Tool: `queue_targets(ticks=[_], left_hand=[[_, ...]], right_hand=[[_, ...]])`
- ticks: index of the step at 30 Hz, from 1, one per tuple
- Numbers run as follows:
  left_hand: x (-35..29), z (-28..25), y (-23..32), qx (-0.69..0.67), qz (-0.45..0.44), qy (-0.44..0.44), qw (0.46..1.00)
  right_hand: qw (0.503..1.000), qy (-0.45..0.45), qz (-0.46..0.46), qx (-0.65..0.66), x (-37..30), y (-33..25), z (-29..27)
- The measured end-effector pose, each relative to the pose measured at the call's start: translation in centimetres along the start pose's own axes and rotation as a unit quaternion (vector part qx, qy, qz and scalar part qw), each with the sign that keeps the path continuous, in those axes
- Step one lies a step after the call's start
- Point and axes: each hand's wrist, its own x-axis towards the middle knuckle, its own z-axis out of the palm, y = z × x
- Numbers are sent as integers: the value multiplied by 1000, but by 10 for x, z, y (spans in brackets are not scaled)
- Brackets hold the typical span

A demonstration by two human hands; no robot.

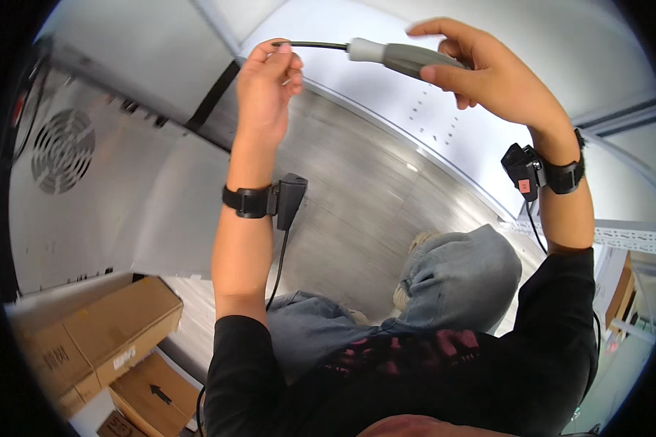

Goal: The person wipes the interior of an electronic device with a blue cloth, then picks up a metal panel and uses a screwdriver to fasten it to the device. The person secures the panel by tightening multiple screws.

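Note:
A screwdriver with a grey handle and a thin dark shaft lies nearly level across the top of the view, between my two hands. My left hand pinches the shaft's far tip between thumb and fingers. Whether a small screw sits at that tip, I cannot make out. At the other end, my right hand holds the butt of the handle between thumb and fingers, its index finger raised off the grip. Both arms reach forward, each with a black strapped device at the wrist.
A grey metal cabinet with a round vent stands at the left. A white panel with small holes spans the top. Cardboard boxes are stacked at the lower left. Pale wood-look floor lies below my hands, beside my bent legs.

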Motion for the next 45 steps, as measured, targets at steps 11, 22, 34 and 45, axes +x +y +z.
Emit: queue_targets(ticks=[11,22,34,45], left_hand=[[116,124,-250,330,-142,-184,915],[183,157,-381,647,-139,-110,742],[151,134,-318,151,-243,6,958],[7,-20,-117,-208,-162,157,952]], right_hand=[[895,199,319,240,-110,252,48],[807,278,398,336,-146,317,52],[870,240,321,288,-105,290,47],[938,-11,61,342,-7,182,103]])
